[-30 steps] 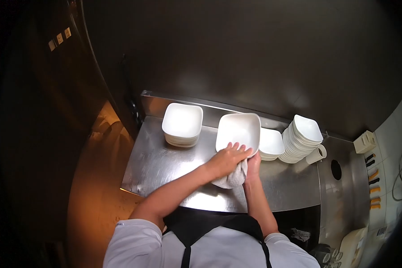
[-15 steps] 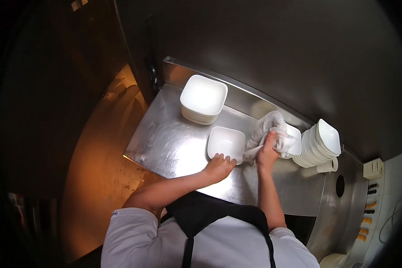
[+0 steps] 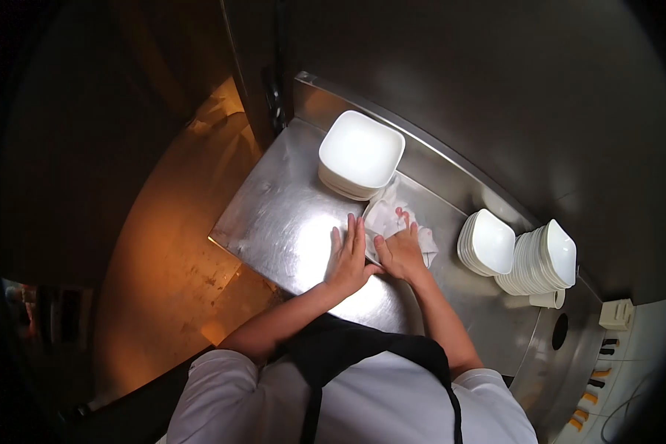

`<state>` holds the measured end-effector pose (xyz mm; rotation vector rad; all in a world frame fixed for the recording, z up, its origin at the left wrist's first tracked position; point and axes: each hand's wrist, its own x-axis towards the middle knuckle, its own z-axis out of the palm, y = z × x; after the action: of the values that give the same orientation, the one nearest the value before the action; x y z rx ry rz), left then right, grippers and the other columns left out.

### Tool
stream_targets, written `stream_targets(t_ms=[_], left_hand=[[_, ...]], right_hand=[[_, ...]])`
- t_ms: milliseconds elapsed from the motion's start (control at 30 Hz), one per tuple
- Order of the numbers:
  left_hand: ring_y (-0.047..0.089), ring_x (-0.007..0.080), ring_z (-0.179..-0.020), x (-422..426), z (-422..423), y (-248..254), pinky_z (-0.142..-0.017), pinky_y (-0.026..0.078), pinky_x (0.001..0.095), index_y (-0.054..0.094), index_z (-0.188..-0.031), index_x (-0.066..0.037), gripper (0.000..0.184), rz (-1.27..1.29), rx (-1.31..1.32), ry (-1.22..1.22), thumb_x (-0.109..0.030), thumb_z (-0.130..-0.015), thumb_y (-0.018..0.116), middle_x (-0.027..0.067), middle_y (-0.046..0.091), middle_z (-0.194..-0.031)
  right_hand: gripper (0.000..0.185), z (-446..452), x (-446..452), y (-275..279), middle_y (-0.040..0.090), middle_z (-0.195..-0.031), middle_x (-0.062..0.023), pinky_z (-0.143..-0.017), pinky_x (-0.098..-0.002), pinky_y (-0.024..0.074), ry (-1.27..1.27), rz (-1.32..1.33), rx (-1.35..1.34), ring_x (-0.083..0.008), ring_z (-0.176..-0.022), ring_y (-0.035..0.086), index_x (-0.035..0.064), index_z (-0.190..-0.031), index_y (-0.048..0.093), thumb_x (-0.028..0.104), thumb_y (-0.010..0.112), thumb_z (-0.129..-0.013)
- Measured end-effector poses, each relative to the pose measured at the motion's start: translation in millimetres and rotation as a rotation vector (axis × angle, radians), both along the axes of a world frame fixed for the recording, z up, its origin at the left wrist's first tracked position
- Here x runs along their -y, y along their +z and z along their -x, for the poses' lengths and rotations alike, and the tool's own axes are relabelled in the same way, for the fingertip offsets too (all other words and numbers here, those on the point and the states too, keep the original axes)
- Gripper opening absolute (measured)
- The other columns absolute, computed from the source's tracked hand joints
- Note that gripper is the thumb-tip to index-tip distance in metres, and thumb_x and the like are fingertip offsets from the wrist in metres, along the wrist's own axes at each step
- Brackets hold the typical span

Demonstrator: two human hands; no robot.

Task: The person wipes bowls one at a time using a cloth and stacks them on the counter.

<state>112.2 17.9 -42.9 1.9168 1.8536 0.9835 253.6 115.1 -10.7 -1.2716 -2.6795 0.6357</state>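
A white cloth (image 3: 383, 216) lies bunched over a white square bowl, hiding most of it; only a little of the bowl's edge shows between my hands. My right hand (image 3: 402, 255) presses the cloth into the bowl, fingers partly buried in its folds. Along the bowl's left side rests my left hand (image 3: 348, 265), its fingers stretched out and its thumb pointing right near the bowl's lower edge. Just behind them stands a stack of white square bowls (image 3: 361, 152), upright on the steel counter (image 3: 274, 200).
To the right, a short stack of bowls (image 3: 490, 244) and a longer leaning stack (image 3: 544, 259) lie tilted near the raised back edge. A white cup (image 3: 547, 299) lies beside them. Further right is a round dark hole (image 3: 560, 331) in the steel surface.
My right hand has brought the cloth left and down into the bowl. My left hand has shifted from the bowl's front rim to its left side, fingers now extended.
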Motion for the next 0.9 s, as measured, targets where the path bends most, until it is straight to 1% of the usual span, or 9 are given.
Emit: stream_targets(t_ms=[133,267,433,533,600,633,733,833,900], left_hand=[[0.012,0.0457,-0.149,-1,2,9,-0.114,0.0,0.0689,-0.003,-0.151,0.011,0.119,0.106,0.038,0.023,-0.025,-0.075,0.08,0.039,0.01,-0.156],[0.011,0.0443,-0.15,11,-1,-32,-0.112,-0.005,0.0709,-0.006,-0.15,0.014,0.115,0.133,-0.057,0.128,-0.033,-0.081,0.072,0.0373,0.009,-0.157],[0.012,0.0452,-0.149,11,-3,-29,-0.11,-0.006,0.0732,-0.013,-0.15,0.009,0.112,0.183,0.066,0.14,-0.036,-0.085,0.066,0.0347,0.011,-0.158],[0.011,0.0469,-0.148,16,1,-11,-0.11,-0.007,0.0731,-0.015,-0.15,0.009,0.121,0.221,0.028,0.116,-0.028,-0.079,0.076,0.0341,0.01,-0.158],[0.007,0.0495,-0.148,16,1,-14,-0.108,-0.009,0.0744,-0.019,-0.149,0.007,0.141,0.207,0.0,0.121,-0.039,-0.067,0.087,0.0364,0.009,-0.157],[0.006,0.0502,-0.148,17,0,-12,-0.108,-0.009,0.0742,-0.018,-0.149,0.007,0.142,0.191,-0.004,0.114,-0.041,-0.067,0.087,0.0369,0.009,-0.157],[0.005,0.0504,-0.148,18,2,-8,-0.107,-0.011,0.0737,-0.012,-0.151,0.007,0.143,0.184,0.014,0.088,-0.048,-0.064,0.087,0.0391,0.01,-0.155],[0.006,0.0484,-0.149,18,4,-6,-0.108,-0.009,0.0741,-0.001,-0.153,0.008,0.138,0.169,0.024,0.079,-0.052,-0.064,0.086,0.0366,0.014,-0.156],[0.009,0.0475,-0.149,17,6,-4,-0.107,-0.009,0.0747,0.0,-0.152,0.008,0.133,0.187,0.035,0.056,-0.047,-0.067,0.085,0.0349,0.016,-0.157]], right_hand=[[0.07,2,-5,1,0.043,-0.142,-0.0349,-0.114,-0.0612,0.0185,0.106,0.22,0.065,-0.051,-0.139,0.031,-0.0029,-0.138,0.05,0.053,0.033,-0.099],[0.073,18,26,-8,0.053,-0.132,-0.0347,-0.113,-0.0597,0.0227,0.141,0.01,-0.025,-0.0523,-0.131,0.039,-0.0048,-0.139,0.048,0.055,0.035,-0.098],[0.06,41,51,10,0.057,-0.121,-0.0378,-0.09,-0.0489,0.0495,-0.195,0.245,0.01,-0.0487,-0.098,0.063,-0.0083,-0.118,0.062,0.047,0.048,-0.097],[0.06,24,29,-11,0.062,-0.117,-0.033,-0.085,-0.0472,0.052,-0.38,0.419,-0.39,-0.0431,-0.092,0.067,-0.0085,-0.117,0.062,0.047,0.048,-0.099],[0.06,28,24,29,0.066,-0.117,-0.0248,-0.083,-0.0439,0.0529,-0.836,1.136,-1.211,-0.0356,-0.094,0.068,-0.007,-0.122,0.059,0.048,0.048,-0.101],[0.057,17,12,22,0.066,-0.119,-0.0179,-0.088,-0.0399,0.0528,-0.745,1.118,-1.301,-0.0306,-0.1,0.068,-0.0052,-0.128,0.055,0.046,0.048,-0.102],[0.057,-11,-20,21,0.059,-0.131,-0.0232,-0.101,-0.0413,0.0466,-0.625,0.759,-0.706,-0.034,-0.118,0.061,-0.0067,-0.131,0.052,0.042,0.049,-0.101],[0.063,-8,-3,38,0.044,-0.144,-0.031,-0.114,-0.0467,0.0325,-0.486,-0.252,-0.458,-0.0415,-0.137,0.042,-0.0092,-0.137,0.045,0.041,0.05,-0.099],[0.069,2,12,21,0.035,-0.149,-0.0335,-0.117,-0.0494,0.0232,-0.244,-0.313,-0.152,-0.0459,-0.142,0.031,-0.0092,-0.142,0.039,0.042,0.051,-0.098]])
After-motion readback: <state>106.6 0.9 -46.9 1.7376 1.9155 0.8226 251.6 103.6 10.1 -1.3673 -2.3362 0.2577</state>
